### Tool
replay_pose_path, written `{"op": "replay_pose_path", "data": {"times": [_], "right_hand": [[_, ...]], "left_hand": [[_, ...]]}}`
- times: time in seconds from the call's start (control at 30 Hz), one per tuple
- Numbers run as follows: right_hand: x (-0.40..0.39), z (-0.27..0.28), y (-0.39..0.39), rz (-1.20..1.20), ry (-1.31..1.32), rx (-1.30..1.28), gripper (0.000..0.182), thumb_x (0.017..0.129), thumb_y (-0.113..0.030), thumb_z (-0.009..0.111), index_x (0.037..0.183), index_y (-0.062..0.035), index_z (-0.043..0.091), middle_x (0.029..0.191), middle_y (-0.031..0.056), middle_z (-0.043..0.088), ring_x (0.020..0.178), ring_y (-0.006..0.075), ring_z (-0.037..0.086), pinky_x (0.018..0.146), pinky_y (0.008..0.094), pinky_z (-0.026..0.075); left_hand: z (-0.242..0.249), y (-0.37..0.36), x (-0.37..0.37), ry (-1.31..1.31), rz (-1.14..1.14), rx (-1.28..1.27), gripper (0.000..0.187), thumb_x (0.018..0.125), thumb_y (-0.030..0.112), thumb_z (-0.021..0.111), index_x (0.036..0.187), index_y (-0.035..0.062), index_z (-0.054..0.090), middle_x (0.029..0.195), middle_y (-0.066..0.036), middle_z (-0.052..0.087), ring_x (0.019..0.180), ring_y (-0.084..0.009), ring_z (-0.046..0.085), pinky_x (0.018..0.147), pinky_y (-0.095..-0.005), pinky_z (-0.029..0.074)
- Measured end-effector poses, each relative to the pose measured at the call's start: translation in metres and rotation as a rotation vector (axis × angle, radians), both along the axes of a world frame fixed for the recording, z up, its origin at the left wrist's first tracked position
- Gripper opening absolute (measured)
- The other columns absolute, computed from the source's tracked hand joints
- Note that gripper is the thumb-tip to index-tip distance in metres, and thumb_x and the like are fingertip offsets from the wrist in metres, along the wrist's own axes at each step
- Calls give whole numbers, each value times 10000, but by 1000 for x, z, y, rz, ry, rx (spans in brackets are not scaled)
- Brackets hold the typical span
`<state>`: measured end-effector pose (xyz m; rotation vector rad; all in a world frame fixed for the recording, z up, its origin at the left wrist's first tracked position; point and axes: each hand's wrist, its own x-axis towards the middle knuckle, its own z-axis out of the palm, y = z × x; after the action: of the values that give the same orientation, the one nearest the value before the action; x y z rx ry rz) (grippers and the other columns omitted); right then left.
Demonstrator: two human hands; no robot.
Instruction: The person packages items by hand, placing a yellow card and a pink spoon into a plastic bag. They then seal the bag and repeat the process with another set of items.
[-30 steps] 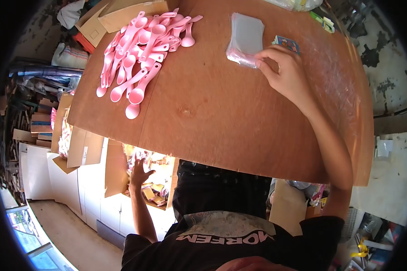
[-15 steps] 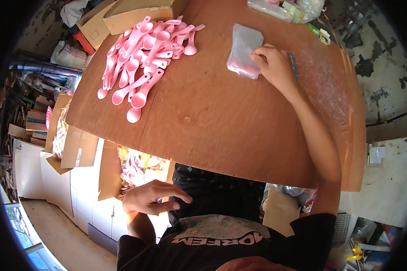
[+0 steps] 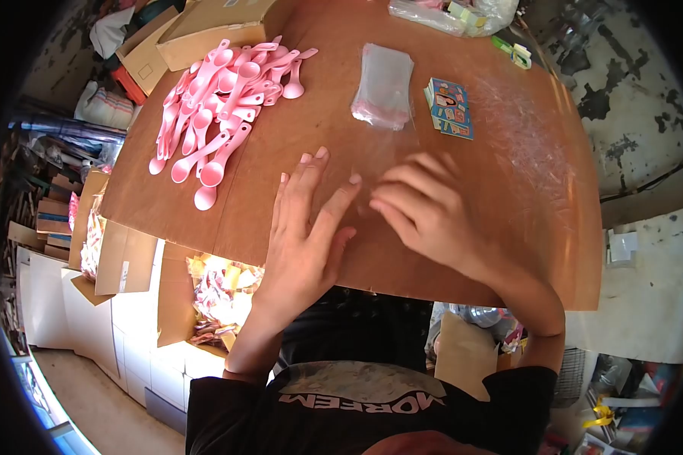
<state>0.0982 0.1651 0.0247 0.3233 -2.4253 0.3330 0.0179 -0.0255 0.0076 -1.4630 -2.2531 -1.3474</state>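
My left hand (image 3: 303, 235) is above the near part of the table with its fingers spread, holding nothing. Close to its right, my right hand (image 3: 425, 212) has its fingers pinched together on what looks like a clear plastic bag (image 3: 379, 155), so transparent that its outline is faint. Beyond both hands lies a stack of clear plastic bags (image 3: 385, 83) with pink at the near end. Small printed blue cards (image 3: 451, 110) sit in a pile to the right of the stack. Pink measuring spoons (image 3: 228, 95) are heaped on the left.
The brown wooden table (image 3: 296, 129) fills the middle. A cardboard box (image 3: 212, 26) stands at its far left corner. Green-handled scissors (image 3: 514, 51) and a plastic packet (image 3: 455, 17) lie at the far right. An open carton (image 3: 182, 296) of wrapped items stands below the near edge.
My right hand has drawn back from the bag stack toward me, uncovering the card pile. My left hand has risen from beside my lap to above the table. The view has shifted slightly.
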Motion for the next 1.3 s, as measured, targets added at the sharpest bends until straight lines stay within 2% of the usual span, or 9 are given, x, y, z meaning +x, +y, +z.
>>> {"op": "replay_pose_path", "data": {"times": [0.03, 0.07, 0.1, 0.2, 0.3, 0.37, 0.5, 0.8, 1.3], "right_hand": [[10, 2, -9, 50, -48, -56, 102, 747, -117, 738, 780, -95, 644, 851, 16, 593, 846, 216, 552, 792, 370, 414], [20, 7, -16, 95, -107, -106, 111, 755, -82, 753, 838, -56, 684, 876, 39, 644, 812, 235, 594, 742, 357, 455], [26, 8, -19, 92, -106, -104, 111, 755, -82, 753, 838, -56, 684, 876, 39, 644, 812, 235, 594, 742, 357, 455], [36, 17, -17, 289, -269, -363, 116, 786, -79, 744, 883, -27, 706, 858, 57, 655, 820, 219, 625, 695, 303, 510], [35, 24, 9, 64, -379, -473, 103, 817, -92, 701, 887, -17, 691, 879, 96, 657, 849, 268, 632, 720, 352, 514], [14, 5, 65, -259, -132, -253, 158, 825, -97, 686, 950, -2, 681, 922, 134, 665, 876, 309, 645, 745, 383, 516], [-4, -7, 113, -390, -56, -73, 294, 837, -173, 705, 1081, -15, 655, 1012, 155, 671, 949, 318, 650, 802, 370, 515], [-21, -18, 97, -514, -31, -320, 341, 800, -187, 738, 1098, -44, 654, 921, 143, 705, 800, 279, 682, 722, 366, 538], [-130, -18, 77, -345, -121, -99, 224, 725, -24, 611, 941, -4, 667, 914, 190, 656, 822, 356, 665, 711, 437, 529]], "left_hand": [[-2, 2, 0, 166, 26, -66, 498, 784, 62, 714, 1260, 97, 571, 1475, -182, 372, 1340, -345, 413, 1090, -539, 300], [-5, 6, 1, 104, -19, 36, 348, 757, 100, 739, 1095, 106, 660, 1443, -162, 437, 1361, -336, 402, 1130, -595, 179], [-7, 5, -1, 105, -22, 39, 348, 757, 100, 739, 1095, 106, 660, 1443, -162, 437, 1361, -336, 402, 1130, -595, 179], [-10, -2, -6, 134, -208, 71, 95, 720, 117, 773, 722, 105, 679, 1335, -127, 565, 1368, -318, 404, 1151, -571, 139], [-8, -5, -7, -16, -293, 182, 108, 712, 87, 784, 743, 88, 681, 1174, -126, 663, 1262, -310, 533, 1153, -552, 160], [-16, -7, -9, -154, -334, 283, 116, 713, 75, 789, 754, 78, 680, 1067, -120, 692, 1162, -298, 600, 1142, -543, 200], [-18, -12, -5, -390, -323, 411, 133, 728, 38, 793, 793, 47, 678, 817, -108, 716, 904, -261, 713, 1067, -523, 351], [-26, -23, 1, -683, -250, 482, 108, 777, -47, 749, 852, -33, 672, 824, -127, 701, 765, -166, 686, 727, -275, 550], [-28, -32, -1, -613, -246, 485, 101, 779, -47, 751, 842, -26, 675, 810, -118, 698, 716, -138, 668, 648, -248, 525]]}}
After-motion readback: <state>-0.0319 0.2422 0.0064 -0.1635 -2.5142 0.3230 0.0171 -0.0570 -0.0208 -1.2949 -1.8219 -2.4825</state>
